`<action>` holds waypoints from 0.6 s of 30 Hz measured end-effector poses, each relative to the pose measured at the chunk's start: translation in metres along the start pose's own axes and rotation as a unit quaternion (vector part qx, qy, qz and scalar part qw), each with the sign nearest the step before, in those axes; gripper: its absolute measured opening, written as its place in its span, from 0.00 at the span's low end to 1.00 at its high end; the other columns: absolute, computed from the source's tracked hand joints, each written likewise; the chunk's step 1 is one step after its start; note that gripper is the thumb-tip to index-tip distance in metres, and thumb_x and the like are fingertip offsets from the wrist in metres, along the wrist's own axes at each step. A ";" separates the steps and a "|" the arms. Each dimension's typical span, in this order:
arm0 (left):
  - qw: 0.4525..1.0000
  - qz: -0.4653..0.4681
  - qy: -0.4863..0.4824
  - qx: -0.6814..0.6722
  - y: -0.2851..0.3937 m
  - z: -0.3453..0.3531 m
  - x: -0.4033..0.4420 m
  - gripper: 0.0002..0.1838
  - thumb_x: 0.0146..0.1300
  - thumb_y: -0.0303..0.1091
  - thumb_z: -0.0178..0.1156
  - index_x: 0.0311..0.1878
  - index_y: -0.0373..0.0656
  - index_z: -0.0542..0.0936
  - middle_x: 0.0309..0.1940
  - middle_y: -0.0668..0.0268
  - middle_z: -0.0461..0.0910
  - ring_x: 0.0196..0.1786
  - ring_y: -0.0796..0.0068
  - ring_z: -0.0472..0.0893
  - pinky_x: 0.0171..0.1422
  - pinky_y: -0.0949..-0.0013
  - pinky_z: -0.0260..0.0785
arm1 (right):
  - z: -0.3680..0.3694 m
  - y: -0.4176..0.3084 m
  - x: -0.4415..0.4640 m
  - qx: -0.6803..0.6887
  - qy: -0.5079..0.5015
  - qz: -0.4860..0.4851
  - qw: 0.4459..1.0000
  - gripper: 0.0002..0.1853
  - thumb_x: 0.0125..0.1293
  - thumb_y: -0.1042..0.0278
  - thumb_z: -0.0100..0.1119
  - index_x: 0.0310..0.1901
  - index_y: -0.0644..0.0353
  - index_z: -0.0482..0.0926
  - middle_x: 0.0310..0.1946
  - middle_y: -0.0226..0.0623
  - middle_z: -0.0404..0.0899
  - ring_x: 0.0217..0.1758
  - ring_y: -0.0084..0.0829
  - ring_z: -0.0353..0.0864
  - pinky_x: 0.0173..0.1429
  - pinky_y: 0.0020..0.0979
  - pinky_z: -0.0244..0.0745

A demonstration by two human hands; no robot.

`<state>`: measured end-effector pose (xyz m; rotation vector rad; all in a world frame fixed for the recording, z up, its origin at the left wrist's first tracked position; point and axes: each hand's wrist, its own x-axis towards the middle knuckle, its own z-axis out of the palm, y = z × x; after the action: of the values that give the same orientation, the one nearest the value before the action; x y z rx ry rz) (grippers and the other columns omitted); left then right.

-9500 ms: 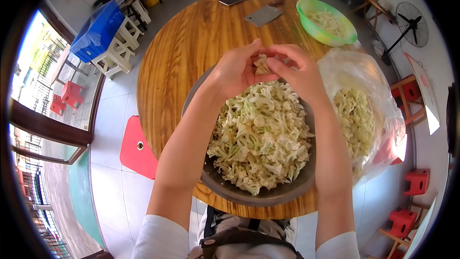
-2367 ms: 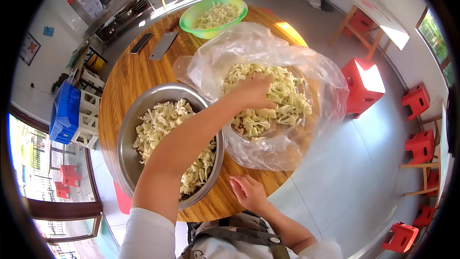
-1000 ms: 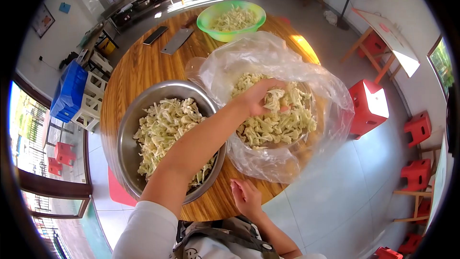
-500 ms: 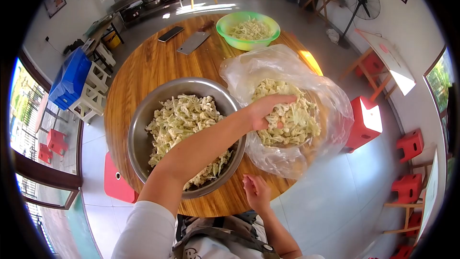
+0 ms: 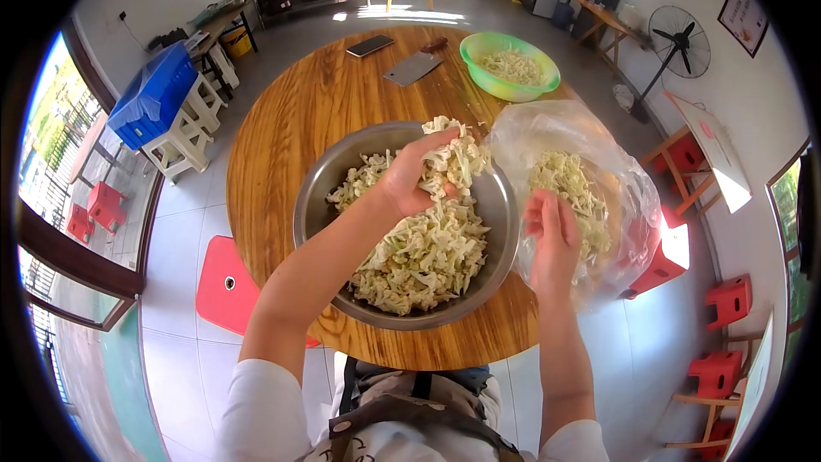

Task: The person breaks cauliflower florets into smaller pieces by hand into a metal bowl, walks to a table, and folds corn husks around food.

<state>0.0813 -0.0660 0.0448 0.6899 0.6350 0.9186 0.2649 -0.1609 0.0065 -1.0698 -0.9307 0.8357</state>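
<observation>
Holding a cupped grip around a clump of cauliflower pieces (image 5: 463,161), the person's left hand (image 5: 414,176) hung over the far part of a metal bowl (image 5: 311,231), with florets bulging out past the fingers. Beneath it, a heap of cut cauliflower (image 5: 425,261) filled much of the bowl, which sat toward the near side of a round wooden table (image 5: 278,150). The right hand (image 5: 554,235) was raised just beside the bowl's right rim, its grip narrow, the fingers curled in toward the thumb (whether anything was pinched there could not be told). Behind that hand, a clear plastic bag (image 5: 634,192) lay spread open at the table's right side, with more pale green-white pieces (image 5: 566,178) inside it; whether hand and bag touched was unclear. Farther back on the table, a green bowl (image 5: 489,84) held pale, finely cut pieces (image 5: 515,67), and to its left lay a cleaver (image 5: 413,69) with its dark handle pointing away. A phone (image 5: 369,45) lay flat near the cleaver, a little farther left. A red stool (image 5: 227,287) stood on the floor, partly under the table's left edge.
</observation>
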 end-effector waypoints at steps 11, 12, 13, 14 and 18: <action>0.983 0.049 0.048 -0.171 0.020 -0.079 0.014 0.11 0.65 0.40 0.51 0.44 0.44 0.73 0.35 0.66 0.77 0.34 0.75 0.76 0.24 0.73 0.66 | 0.123 0.030 0.104 0.037 -0.276 0.240 0.930 0.17 0.68 0.57 0.48 0.52 0.59 0.72 0.43 0.31 0.75 0.43 0.26 0.72 0.49 0.29 0.70; 0.984 0.046 0.045 -0.166 0.020 -0.084 0.015 0.11 0.64 0.39 0.51 0.45 0.45 0.73 0.36 0.67 0.78 0.35 0.75 0.76 0.25 0.73 0.66 | 0.125 0.034 0.105 0.039 -0.287 0.234 0.928 0.16 0.68 0.59 0.49 0.52 0.59 0.72 0.43 0.31 0.75 0.43 0.25 0.73 0.49 0.28 0.70; 0.985 0.042 0.043 -0.161 0.021 -0.087 0.016 0.11 0.63 0.38 0.52 0.45 0.45 0.74 0.37 0.67 0.78 0.35 0.75 0.77 0.26 0.73 0.66 | 0.126 0.042 0.106 0.041 -0.297 0.228 0.926 0.15 0.68 0.61 0.49 0.52 0.60 0.72 0.44 0.31 0.75 0.43 0.24 0.73 0.48 0.27 0.70; 0.986 0.037 0.040 -0.155 0.021 -0.090 0.016 0.11 0.62 0.37 0.52 0.45 0.46 0.75 0.37 0.67 0.78 0.35 0.75 0.77 0.26 0.73 0.67 | 0.125 0.049 0.108 0.044 -0.306 0.223 0.925 0.15 0.67 0.63 0.50 0.52 0.60 0.72 0.44 0.31 0.75 0.43 0.24 0.73 0.48 0.27 0.70; 0.994 0.033 0.067 -0.085 0.035 -0.075 0.001 0.13 0.62 0.38 0.52 0.47 0.44 0.74 0.37 0.67 0.78 0.36 0.75 0.76 0.29 0.72 0.67 | 0.120 0.049 0.104 0.132 -0.307 0.223 0.916 0.13 0.65 0.70 0.54 0.49 0.63 0.74 0.41 0.29 0.76 0.41 0.20 0.74 0.46 0.23 0.71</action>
<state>0.0091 -0.0305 0.0241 0.5020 0.6468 1.0729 0.1889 -0.0137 0.0053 -0.7930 -1.0595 1.6956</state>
